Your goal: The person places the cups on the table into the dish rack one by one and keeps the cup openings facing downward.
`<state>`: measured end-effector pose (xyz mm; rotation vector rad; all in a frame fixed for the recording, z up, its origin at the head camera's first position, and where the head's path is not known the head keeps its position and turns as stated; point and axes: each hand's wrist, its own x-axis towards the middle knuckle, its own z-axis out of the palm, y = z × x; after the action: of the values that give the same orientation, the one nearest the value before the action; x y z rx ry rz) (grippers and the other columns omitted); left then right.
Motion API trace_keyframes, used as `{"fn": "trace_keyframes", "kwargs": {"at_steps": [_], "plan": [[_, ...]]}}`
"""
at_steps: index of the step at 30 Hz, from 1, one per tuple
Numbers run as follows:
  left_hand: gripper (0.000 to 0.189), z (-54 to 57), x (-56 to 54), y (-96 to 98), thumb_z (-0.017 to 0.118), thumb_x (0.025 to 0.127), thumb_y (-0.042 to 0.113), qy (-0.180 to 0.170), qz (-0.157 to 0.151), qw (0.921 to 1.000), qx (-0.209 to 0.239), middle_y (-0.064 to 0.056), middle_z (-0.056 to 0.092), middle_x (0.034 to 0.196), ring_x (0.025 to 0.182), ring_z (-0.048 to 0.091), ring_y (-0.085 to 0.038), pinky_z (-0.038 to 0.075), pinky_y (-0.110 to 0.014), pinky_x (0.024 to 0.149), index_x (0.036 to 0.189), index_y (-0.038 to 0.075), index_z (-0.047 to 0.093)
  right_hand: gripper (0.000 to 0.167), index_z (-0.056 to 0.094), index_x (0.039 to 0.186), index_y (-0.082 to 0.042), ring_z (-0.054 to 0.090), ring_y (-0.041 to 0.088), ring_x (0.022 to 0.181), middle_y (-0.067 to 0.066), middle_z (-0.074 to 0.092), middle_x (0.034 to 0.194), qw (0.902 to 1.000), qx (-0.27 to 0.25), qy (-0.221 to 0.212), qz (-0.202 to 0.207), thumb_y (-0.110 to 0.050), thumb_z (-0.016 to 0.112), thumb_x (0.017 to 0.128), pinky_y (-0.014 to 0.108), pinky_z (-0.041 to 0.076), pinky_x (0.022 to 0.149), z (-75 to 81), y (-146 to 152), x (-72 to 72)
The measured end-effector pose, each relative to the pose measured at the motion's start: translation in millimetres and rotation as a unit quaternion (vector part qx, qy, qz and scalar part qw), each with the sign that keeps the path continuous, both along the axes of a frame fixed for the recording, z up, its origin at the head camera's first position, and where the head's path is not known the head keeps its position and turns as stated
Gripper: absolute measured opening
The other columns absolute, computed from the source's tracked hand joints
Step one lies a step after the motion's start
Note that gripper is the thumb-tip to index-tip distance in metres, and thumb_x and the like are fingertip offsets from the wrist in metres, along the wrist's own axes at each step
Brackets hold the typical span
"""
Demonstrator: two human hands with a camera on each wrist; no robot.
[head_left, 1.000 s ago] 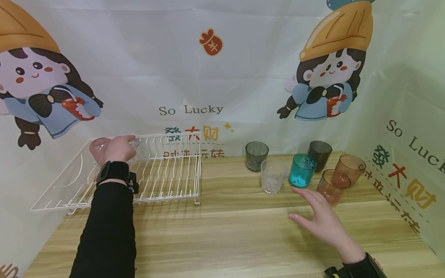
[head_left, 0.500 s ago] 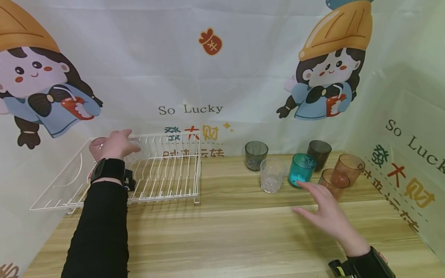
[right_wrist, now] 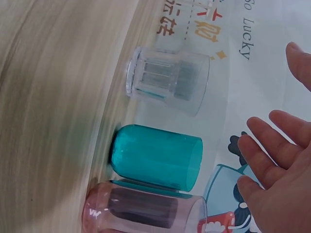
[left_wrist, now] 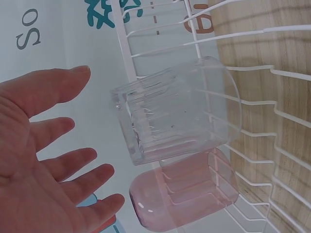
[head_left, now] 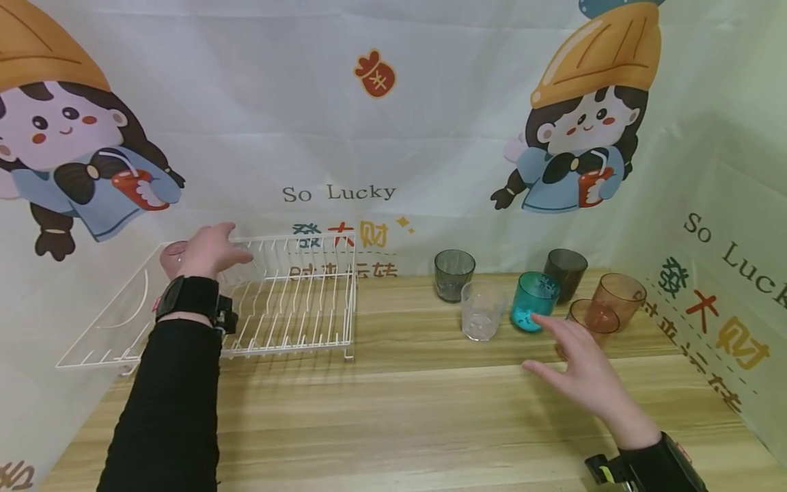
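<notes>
Fingers: spread — left hand hung near the clear glass, right hand near the teal glass at right.
Left rack: held the clear glass inverted.
Both glasses: looked slick, fragile — sides suited gripping.

Near the left hand, a clear glass stands upside down beside an upturned pink glass. Just beyond the right hand, a teal glass and an orange glass stand upright.
</notes>
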<state>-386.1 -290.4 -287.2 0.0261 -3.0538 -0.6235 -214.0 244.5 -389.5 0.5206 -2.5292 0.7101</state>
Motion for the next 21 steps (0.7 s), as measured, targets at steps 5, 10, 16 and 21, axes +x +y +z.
{"fn": "trace_keyframes", "kwargs": {"at_steps": [5, 10, 16, 21], "plan": [[0.081, 3.2, 0.3, 0.9, 0.062, 0.086, 0.027, -0.005, -0.008, 0.9999, 0.004, -0.036, 0.027, 0.146, 0.131, 0.027, -0.052, 0.033, -0.064, 0.104, 0.148, -0.006, 0.019, 0.07, 0.05, 0.133, -0.001, 0.052, 0.036, 0.113, 0.02, 0.058, 0.126, 1.0, -0.002, 0.0, 0.001, -0.018, 0.08, 0.073, 0.058, 0.043, 0.093, 2.1, 2, -1.0], [0.082, 7.3, 2.1, 0.2, 0.062, 0.087, 0.028, -0.002, -0.016, 0.9999, 0.001, -0.036, 0.026, 0.147, 0.132, 0.026, -0.053, 0.032, -0.065, 0.104, 0.148, -0.005, 0.018, 0.07, 0.049, 0.134, -0.001, 0.05, 0.039, 0.115, 0.022, 0.056, 0.129, 0.9999, -0.006, -0.011, 0.0, -0.018, 0.08, 0.073, 0.061, 0.041, 0.095, 6.1, 2, -0.4], [0.081, 11.1, 4.6, 2.8, 0.063, 0.088, 0.027, 0.011, -0.026, 0.9996, 0.005, -0.035, 0.027, 0.147, 0.133, 0.025, -0.053, 0.03, -0.066, 0.105, 0.148, -0.004, 0.019, 0.07, 0.049, 0.134, -0.001, 0.048, 0.041, 0.118, 0.023, 0.054, 0.13, 0.9998, -0.009, -0.019, -0.005, -0.018, 0.08, 0.073, 0.062, 0.04, 0.095, 10.0, 4, 0.9], [0.081, 14.5, 8.2, 7.5, 0.064, 0.088, 0.027, 0.018, -0.033, 0.9993, 0.007, -0.034, 0.027, 0.148, 0.134, 0.025, -0.052, 0.029, -0.066, 0.107, 0.148, -0.003, 0.021, 0.069, 0.05, 0.132, 0.0, 0.048, 0.041, 0.116, 0.023, 0.055, 0.129, 0.9999, -0.004, -0.008, -0.007, -0.016, 0.081, 0.072, 0.061, 0.042, 0.093, 11.2, 7, 0.9]]}}
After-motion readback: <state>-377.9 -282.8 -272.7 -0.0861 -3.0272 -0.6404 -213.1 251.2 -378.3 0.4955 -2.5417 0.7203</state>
